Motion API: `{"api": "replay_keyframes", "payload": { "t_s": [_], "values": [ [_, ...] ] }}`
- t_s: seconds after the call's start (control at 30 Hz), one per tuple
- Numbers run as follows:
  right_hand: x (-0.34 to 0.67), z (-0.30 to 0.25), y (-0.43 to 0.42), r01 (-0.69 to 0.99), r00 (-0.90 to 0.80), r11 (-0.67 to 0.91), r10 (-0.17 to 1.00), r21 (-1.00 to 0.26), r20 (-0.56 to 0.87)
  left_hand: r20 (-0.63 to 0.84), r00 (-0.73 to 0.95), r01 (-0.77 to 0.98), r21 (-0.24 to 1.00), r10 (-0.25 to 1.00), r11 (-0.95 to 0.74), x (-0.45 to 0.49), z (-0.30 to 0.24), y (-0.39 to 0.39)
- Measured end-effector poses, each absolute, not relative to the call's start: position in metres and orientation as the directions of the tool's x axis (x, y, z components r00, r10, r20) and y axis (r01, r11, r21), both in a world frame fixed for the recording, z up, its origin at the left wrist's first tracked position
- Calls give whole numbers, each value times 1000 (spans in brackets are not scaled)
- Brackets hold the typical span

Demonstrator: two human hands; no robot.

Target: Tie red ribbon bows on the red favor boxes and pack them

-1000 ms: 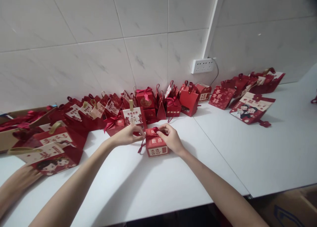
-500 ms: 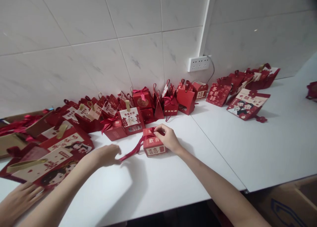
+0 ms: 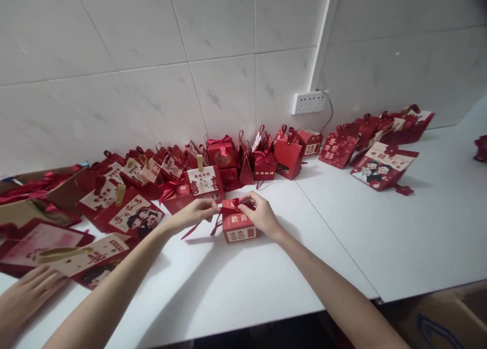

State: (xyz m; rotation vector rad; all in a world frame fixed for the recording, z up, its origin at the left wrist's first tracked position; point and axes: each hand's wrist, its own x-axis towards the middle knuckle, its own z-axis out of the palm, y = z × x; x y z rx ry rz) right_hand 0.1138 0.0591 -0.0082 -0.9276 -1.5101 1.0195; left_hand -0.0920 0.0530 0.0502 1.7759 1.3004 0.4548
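Observation:
A small red gift box point(image 3: 240, 227) with cream and gold lettering stands on the white table in front of me. Red ribbon point(image 3: 228, 210) runs over its top, and loose tails hang off its left side. My left hand point(image 3: 201, 210) pinches the ribbon just left of the box. With thumb and fingers together, my right hand point(image 3: 258, 213) grips the ribbon at the top of the box. Close behind my left hand stand another ribboned red box point(image 3: 177, 202) and a white-fronted gift box point(image 3: 204, 183).
Many red gift boxes line the tiled wall, with more point(image 3: 384, 166) at the right. An open carton point(image 3: 23, 217) holds red ribbons at far left. Another person's hand point(image 3: 32, 295) rests beside a gift box point(image 3: 95, 257) at lower left. A power socket point(image 3: 309, 103) is on the wall.
My left hand has moved right and up to the box and now pinches the ribbon there. My right hand stays at the box top. The boxes at left have shifted apart.

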Motion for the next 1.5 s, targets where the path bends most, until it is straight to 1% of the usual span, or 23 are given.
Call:
{"api": "replay_keyframes", "payload": {
  "t_s": [0.07, 0.2, 0.33, 0.4, 0.47, 0.53, 0.63, 0.8, 0.93, 1.0, 1.13, 1.2, 1.27, 1.43, 1.5],
  "values": [
    [115, -6, 58, 32, -178, 307, 938, -951, 297, -177, 415, 644, 750, 893, -150, -85, 66, 51],
    [118, -2, 56, 16, -246, 257, 938, -966, 245, -111, 527, 732, 563, 842, -384, -66, 94, 50],
    [119, -1, 54, 30, -279, 275, 926, -961, 256, -128, 627, 745, 387, 769, -543, -49, 107, 53],
    [120, -1, 54, 43, -301, 300, 913, -953, 274, -129, 654, 737, 332, 745, -589, -42, 109, 57],
    [120, -2, 55, 42, -318, 298, 909, -954, 270, -118, 679, 719, 306, 725, -624, -37, 108, 63],
    [121, -3, 56, 32, -323, 274, 913, -961, 250, -94, 695, 698, 324, 713, -638, -36, 105, 70],
    [120, -4, 57, 6, -333, 244, 915, -970, 228, -50, 668, 693, 405, 743, -596, -40, 98, 79],
    [119, -5, 57, -22, -341, 228, 914, -974, 221, 68, 513, 706, 533, 856, -465, -53, 71, 82],
    [118, -7, 56, -50, -328, 216, 919, -975, 220, 119, 431, 658, 637, 895, -401, -57, 44, 70],
    [117, -8, 55, -60, -302, 234, 922, -970, 241, 166, 405, 640, 650, 899, -409, -58, 33, 61],
    [115, -8, 53, -39, -258, 283, 924, -958, 284, 317, 376, 549, 681, 871, -485, -58, 20, 45],
    [114, -7, 51, -22, -234, 290, 929, -957, 287, 322, 374, 508, 714, 870, -482, -57, 17, 38],
    [114, -6, 49, -6, -207, 296, 934, -955, 291, 291, 353, 484, 757, 889, -439, -54, 14, 34],
    [116, -5, 46, 49, -173, 350, 926, -936, 337, 274, 195, 372, 868, 942, -330, -40, 6, 29],
    [119, -4, 47, 63, -181, 361, 921, -930, 345, 262, 165, 312, 901, 951, -302, -35, 2, 29]
  ]
}}
